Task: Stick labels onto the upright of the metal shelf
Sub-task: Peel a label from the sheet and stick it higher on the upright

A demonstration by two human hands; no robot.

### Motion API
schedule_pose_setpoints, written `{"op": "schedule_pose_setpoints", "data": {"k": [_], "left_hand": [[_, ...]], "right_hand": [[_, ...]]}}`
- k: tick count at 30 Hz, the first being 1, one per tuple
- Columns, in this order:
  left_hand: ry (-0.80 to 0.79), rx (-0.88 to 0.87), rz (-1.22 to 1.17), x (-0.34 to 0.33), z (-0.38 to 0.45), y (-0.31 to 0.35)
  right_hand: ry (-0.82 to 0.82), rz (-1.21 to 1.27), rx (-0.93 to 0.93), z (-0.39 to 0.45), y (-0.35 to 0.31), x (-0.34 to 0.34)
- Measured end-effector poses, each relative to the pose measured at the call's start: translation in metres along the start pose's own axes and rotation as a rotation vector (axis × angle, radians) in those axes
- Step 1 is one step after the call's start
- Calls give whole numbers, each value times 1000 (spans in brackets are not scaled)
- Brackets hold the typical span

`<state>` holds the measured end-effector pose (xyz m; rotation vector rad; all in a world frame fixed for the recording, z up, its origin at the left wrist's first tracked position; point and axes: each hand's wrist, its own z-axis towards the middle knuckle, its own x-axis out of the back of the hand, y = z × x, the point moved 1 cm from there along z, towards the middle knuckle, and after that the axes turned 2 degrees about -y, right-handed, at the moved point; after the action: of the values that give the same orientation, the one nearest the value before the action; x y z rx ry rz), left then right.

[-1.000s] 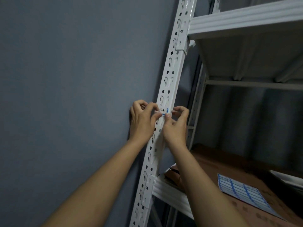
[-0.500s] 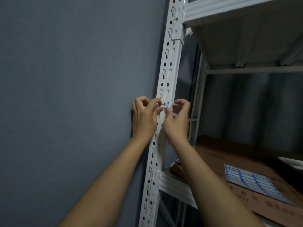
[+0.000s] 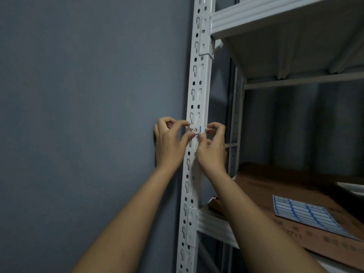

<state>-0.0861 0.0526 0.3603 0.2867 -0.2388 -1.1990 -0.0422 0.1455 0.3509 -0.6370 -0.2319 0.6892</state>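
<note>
At frame centre, left hand (image 3: 171, 143) and right hand (image 3: 211, 147) pinch the label (image 3: 195, 130) ends against the upright (image 3: 199, 91). Thin, limp, apparently adhesive: hold edges only.

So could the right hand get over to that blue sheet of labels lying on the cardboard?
Probably yes. The label sheet lies in the open on the cardboard, with nothing on top of it. But the right hand is busy pinching the label against the upright and must let go first.
</note>
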Motion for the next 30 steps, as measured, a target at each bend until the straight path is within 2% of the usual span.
{"op": "schedule_pose_setpoints", "data": {"k": [5,10,17,21,26,30], "left_hand": [[60,-145,55,-5,-6,-3],[94,-191,106,-6,-4,-2],[140,-414,395,-7,8,2],[172,-494,481,-9,12,1],[138,-476,452,-7,11,0],[61,-360,283,-5,8,-3]], "right_hand": [[-14,2,-7,1,3,1],[-20,1,-8,1,2,0],[-7,-5,-7,0,1,2],[-7,-9,-5,0,0,2],[-12,1,-9,0,0,2],[-15,-13,-6,1,1,2]]}}
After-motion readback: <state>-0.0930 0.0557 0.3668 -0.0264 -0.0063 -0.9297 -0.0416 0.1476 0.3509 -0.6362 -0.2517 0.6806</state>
